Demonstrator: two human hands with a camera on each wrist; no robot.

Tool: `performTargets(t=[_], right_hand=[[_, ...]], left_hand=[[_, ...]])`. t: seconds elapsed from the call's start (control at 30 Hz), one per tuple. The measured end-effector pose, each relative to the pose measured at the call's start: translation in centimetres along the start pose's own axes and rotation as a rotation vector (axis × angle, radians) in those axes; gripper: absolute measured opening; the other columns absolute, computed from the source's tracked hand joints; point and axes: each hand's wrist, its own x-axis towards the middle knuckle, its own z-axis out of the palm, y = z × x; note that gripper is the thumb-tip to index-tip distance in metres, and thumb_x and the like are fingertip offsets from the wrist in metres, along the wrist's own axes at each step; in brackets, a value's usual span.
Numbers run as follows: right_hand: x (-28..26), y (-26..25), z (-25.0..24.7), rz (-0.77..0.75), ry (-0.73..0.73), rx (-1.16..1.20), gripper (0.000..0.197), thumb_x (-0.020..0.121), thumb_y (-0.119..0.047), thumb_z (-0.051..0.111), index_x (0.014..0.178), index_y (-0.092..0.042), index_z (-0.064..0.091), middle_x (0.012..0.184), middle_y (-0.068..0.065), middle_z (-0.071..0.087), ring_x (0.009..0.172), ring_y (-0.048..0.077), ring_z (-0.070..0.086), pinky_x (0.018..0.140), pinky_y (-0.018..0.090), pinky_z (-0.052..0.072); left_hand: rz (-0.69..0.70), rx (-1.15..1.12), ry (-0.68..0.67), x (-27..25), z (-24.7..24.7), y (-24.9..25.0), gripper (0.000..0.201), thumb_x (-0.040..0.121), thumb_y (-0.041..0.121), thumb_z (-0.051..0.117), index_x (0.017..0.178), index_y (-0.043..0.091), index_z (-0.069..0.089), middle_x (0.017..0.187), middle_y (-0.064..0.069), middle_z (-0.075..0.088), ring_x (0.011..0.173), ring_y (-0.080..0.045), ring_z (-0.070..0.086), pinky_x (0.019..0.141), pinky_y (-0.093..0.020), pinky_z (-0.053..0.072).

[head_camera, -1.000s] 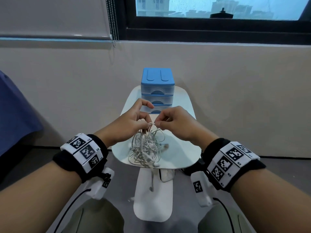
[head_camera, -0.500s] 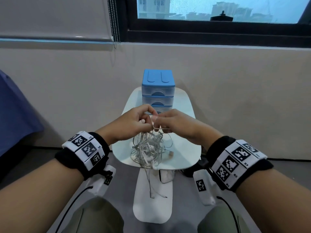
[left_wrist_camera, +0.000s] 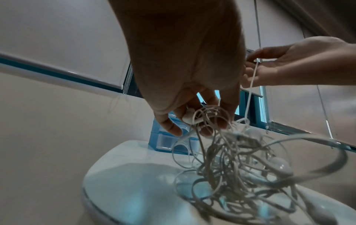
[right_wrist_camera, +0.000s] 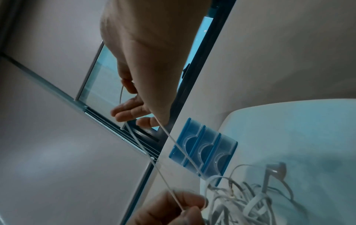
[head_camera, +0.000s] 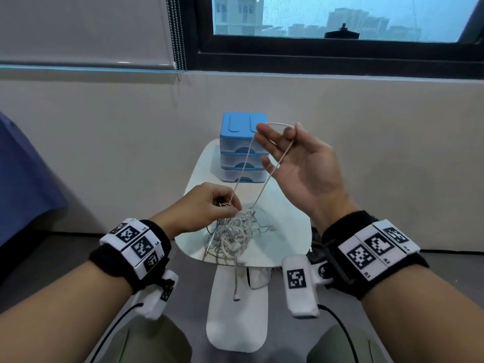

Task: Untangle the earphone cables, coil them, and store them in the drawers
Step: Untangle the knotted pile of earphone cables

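A tangle of white earphone cables (head_camera: 233, 237) lies on the small white table (head_camera: 288, 231). My left hand (head_camera: 207, 208) pinches strands at the top of the tangle (left_wrist_camera: 217, 152). My right hand (head_camera: 301, 166) is raised above and to the right, palm towards me and fingers spread. One cable loop (head_camera: 246, 163) runs taut up from the tangle, over its thumb and forefinger and back down. The blue drawer unit (head_camera: 235, 127) with three shut clear drawers stands at the table's far end, behind the loop. A plug end (head_camera: 237, 297) dangles off the near edge.
The table is narrow, with a white base (head_camera: 235, 326) on the floor between my knees. A beige wall rises just behind the drawers (right_wrist_camera: 204, 152); a blind's bead chain (head_camera: 178, 48) hangs at the window. Blue cloth (head_camera: 21, 179) is at the far left.
My right hand has risen up and to the right from the tangle, drawing out a long loop of cable. My left hand has dropped lower and still holds the bundle on the table.
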Motion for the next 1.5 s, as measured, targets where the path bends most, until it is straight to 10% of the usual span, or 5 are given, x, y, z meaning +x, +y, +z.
performTargets(t=[0.47, 0.67, 1.0, 1.2, 1.5], right_hand=[[-0.4, 0.3, -2.3, -0.469, 0.363, -1.18, 0.03, 0.087, -0.03, 0.077, 0.064, -0.021, 0.06, 0.163, -0.011, 0.035, 0.157, 0.01, 0.007, 0.123, 0.059, 0.008], [-0.1, 1.6, -3.8, -0.249, 0.473, -1.351, 0.031, 0.088, -0.041, 0.075, 0.065, -0.026, 0.061, 0.143, -0.012, 0.055, 0.144, 0.019, 0.036, 0.104, 0.045, 0.019], [0.9, 4.3, -5.6, 0.214, 0.361, -1.367, 0.025, 0.094, -0.038, 0.066, 0.094, -0.014, 0.074, 0.094, 0.005, 0.071, 0.101, 0.03, 0.066, 0.093, 0.043, 0.055], [-0.9, 6.2, -4.8, 0.003, 0.232, -1.427, 0.025, 0.081, -0.019, 0.072, 0.098, -0.025, 0.055, 0.089, -0.003, 0.06, 0.076, 0.017, 0.057, 0.066, 0.032, 0.048], [-1.7, 8.4, -5.1, 0.105, -0.056, -1.593, 0.019, 0.074, -0.027, 0.086, 0.073, -0.023, 0.067, 0.096, -0.005, 0.053, 0.086, 0.012, 0.057, 0.073, 0.027, 0.046]], left_hand=[[-0.074, 0.096, 0.082, 0.1, 0.2, 0.1, 0.016, 0.09, 0.012, 0.071, 0.088, 0.026, 0.078, 0.081, -0.001, 0.073, 0.073, -0.012, 0.064, 0.072, -0.028, 0.05], [-0.015, 0.165, -0.015, -0.3, 0.5, 1.7, 0.039, 0.083, -0.005, 0.058, 0.097, 0.031, 0.064, 0.105, 0.004, 0.068, 0.096, -0.012, 0.064, 0.08, -0.025, 0.052], [-0.012, 0.397, -0.035, -0.4, 2.8, 0.5, 0.02, 0.085, 0.036, 0.072, 0.084, 0.033, 0.052, 0.087, 0.011, 0.063, 0.082, -0.004, 0.059, 0.078, -0.035, 0.053], [-0.04, 0.355, 0.0, -0.2, 3.0, -0.3, 0.012, 0.086, 0.026, 0.069, 0.091, 0.033, 0.061, 0.09, 0.011, 0.066, 0.083, -0.002, 0.062, 0.076, -0.029, 0.052], [-0.059, 0.295, 0.043, -0.2, 3.1, -0.6, 0.012, 0.088, 0.021, 0.072, 0.094, 0.03, 0.066, 0.09, 0.008, 0.07, 0.086, -0.011, 0.067, 0.08, -0.032, 0.057]])
